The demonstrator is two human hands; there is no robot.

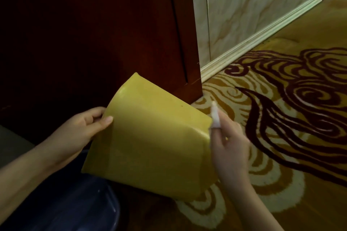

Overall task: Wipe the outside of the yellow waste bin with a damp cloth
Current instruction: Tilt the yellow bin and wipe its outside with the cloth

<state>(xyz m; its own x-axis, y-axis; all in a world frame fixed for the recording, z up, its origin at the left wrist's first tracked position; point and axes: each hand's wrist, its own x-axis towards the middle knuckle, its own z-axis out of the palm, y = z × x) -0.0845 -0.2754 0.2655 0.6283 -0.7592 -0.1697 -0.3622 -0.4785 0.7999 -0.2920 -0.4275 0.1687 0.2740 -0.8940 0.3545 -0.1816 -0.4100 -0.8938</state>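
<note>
The yellow waste bin is held tilted above the floor in the middle of the view, its smooth outer wall facing me. My left hand grips its left edge, thumb on the outer face and fingers behind. My right hand is at the bin's right edge, pinching a small white cloth that sticks up beside that edge. Whether the cloth touches the bin I cannot tell.
A dark red wooden cabinet stands just behind the bin. A pale marbled wall with a cream skirting board runs to the right. A yellow carpet with dark red swirls covers the floor. A dark blue container lies at the lower left.
</note>
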